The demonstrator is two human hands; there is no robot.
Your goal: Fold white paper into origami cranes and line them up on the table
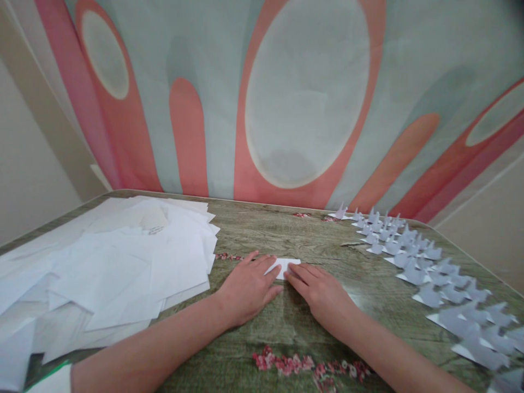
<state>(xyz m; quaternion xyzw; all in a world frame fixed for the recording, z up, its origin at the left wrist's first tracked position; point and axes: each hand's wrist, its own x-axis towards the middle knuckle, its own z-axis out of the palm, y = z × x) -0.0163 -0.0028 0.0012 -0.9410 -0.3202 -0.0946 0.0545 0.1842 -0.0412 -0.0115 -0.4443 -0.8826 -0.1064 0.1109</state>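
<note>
Matt paper point(283, 265), wood-grained tabletop point(262, 225)

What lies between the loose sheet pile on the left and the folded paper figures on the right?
In the head view: the left hand and right hand on a small white paper, plus tabletop with pink flowers.

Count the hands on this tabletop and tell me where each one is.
2: the left hand over the left part of the small white paper, the right hand at its right part. No others show.
</note>
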